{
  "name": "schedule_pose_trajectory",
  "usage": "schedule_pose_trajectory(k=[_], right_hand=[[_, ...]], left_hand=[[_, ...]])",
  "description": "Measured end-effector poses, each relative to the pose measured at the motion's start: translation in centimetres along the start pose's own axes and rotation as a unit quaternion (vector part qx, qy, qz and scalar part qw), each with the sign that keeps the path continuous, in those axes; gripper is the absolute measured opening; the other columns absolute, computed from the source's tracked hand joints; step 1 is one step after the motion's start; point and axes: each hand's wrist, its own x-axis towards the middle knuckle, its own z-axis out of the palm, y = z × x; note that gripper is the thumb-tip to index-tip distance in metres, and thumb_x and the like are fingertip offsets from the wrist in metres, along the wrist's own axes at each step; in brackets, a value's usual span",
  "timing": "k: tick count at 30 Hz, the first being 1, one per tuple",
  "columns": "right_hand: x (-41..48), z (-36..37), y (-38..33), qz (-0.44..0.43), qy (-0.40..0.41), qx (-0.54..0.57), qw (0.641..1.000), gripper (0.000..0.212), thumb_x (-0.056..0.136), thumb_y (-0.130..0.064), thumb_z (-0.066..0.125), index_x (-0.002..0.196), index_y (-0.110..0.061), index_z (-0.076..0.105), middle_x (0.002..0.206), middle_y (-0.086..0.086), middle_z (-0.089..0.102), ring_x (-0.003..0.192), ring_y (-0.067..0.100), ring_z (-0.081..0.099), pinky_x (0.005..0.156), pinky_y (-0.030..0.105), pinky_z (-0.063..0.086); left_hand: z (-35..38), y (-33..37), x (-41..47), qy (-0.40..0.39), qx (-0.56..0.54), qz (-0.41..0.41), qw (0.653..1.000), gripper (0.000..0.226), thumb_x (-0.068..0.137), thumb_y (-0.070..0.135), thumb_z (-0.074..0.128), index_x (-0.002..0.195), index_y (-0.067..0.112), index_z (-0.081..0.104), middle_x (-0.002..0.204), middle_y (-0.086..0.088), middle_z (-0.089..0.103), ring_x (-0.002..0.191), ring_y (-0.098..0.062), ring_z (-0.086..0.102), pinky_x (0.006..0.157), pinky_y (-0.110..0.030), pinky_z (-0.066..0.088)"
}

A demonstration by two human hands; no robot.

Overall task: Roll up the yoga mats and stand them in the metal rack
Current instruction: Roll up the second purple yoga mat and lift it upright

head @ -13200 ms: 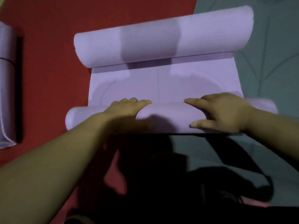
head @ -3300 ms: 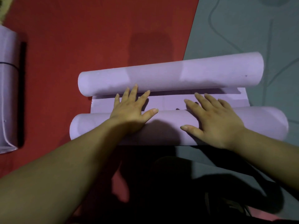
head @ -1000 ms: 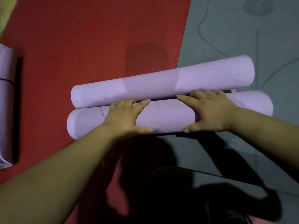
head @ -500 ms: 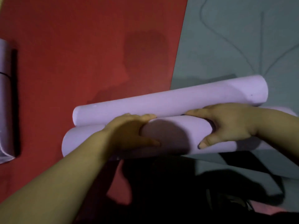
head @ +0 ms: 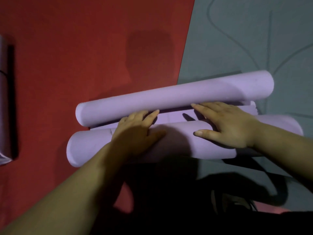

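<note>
A lilac yoga mat lies on the floor, rolled from both ends into two rolls. The near roll lies under my hands and the far roll lies just beyond, with a narrow flat strip showing between them. My left hand presses on top of the near roll left of centre, fingers stretched toward the gap. My right hand presses on the roll to the right, fingers straight and thumb spread. The metal rack is not in view.
A red floor mat covers the left, a grey-green patterned mat the right. Another lilac rolled mat lies along the left edge. My dark shadow and clothing fill the bottom centre.
Over thirteen seconds the near roll grew and closed on the far roll. In the last half second the rolls parted slightly, showing a flat strip, and my fingers straightened over the gap.
</note>
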Motion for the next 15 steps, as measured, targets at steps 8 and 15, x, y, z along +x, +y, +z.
schedule_pose_trajectory(k=[8,15], right_hand=[[1.6,-0.9,0.6,0.017,0.049,0.006,0.999,0.097,0.082,-0.092,0.013,0.163,-0.039,0.009,0.172,0.003,0.009,0.159,0.025,0.007,0.126,0.052,0.017],[1.3,-0.6,-1.4,0.033,0.108,-0.039,0.993,0.088,0.091,-0.080,0.027,0.160,-0.026,0.029,0.164,0.014,0.033,0.148,0.037,0.034,0.117,0.055,0.034]], left_hand=[[-1.0,-0.1,1.9,-0.021,-0.016,-0.058,0.998,0.088,0.084,0.088,0.009,0.161,0.046,0.005,0.173,0.003,-0.003,0.158,-0.023,-0.004,0.126,-0.053,0.004],[-1.8,-0.6,4.0,-0.016,-0.046,-0.082,0.995,0.082,0.093,0.079,0.030,0.161,0.045,-0.002,0.172,0.007,-0.014,0.158,-0.022,-0.012,0.126,-0.054,-0.004]])
